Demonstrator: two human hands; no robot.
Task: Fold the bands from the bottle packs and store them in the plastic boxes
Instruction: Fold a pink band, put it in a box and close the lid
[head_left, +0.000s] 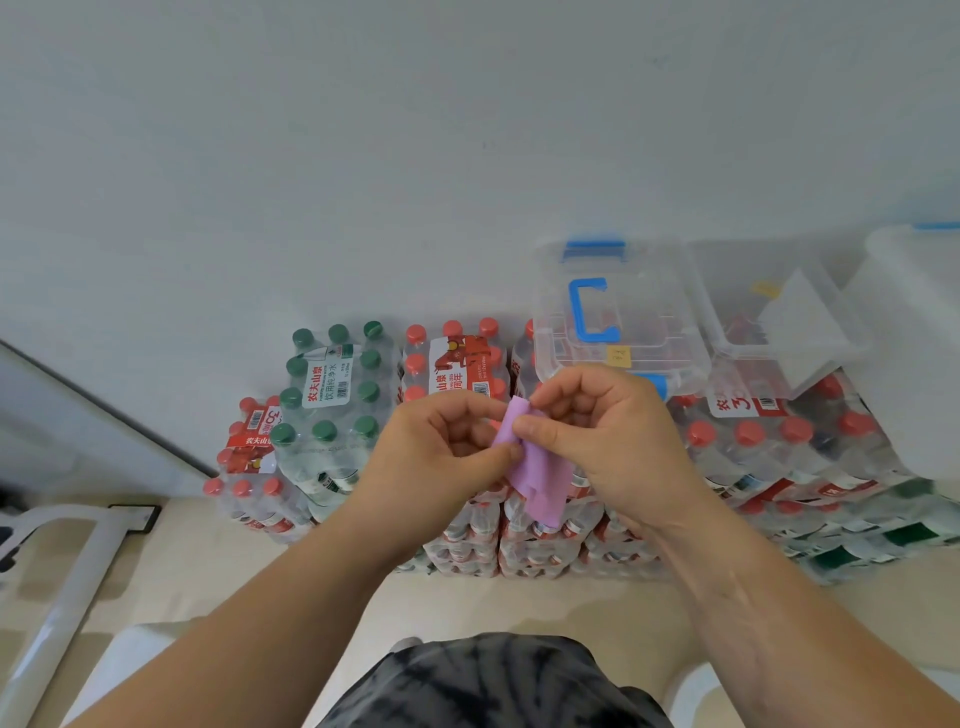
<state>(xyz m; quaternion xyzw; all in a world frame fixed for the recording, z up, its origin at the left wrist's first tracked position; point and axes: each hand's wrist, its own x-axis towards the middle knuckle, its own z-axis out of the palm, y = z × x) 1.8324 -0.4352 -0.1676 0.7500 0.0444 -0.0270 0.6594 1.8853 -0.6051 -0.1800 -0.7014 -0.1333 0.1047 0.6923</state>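
Nearest of all, below both hands, is the dark patterned cloth (493, 680) the person wears, with the pale floor (467, 597) around it. Two bare arms reach up from there.

The left hand (436, 452) and the right hand (608, 431) are close together. Both pinch the purple band (543, 480) between them. The thumb and fingers of each hand are curled onto its top part. The top of the band looks folded over, and the rest hangs down below the hands, in front of the bottles.

Just under the hands is a stack of red-cap packs (545, 540), water bottles wrapped in clear plastic. To the left of the left hand stands a green-cap pack (332, 384). Just behind the left hand is a labelled pack (457, 364) with red caps and a red and white label. To the right of the right hand are more packs (779, 441) with red caps.

Behind the right hand, on top of the packs, sits a clear box (618, 312) with a blue handle. Its lid is on, and a yellow sticker (618, 356) is on the side near the hand. I cannot tell what is in it. Further right of that hand is a second box (727, 291), also clear. A loose lid (805, 332) lies tilted across it. Some red and dark things show inside, too blurry to name. At the far right is a cloudy box (909, 338), and I cannot see into it.

Behind it all is a plain pale wall (415, 130)
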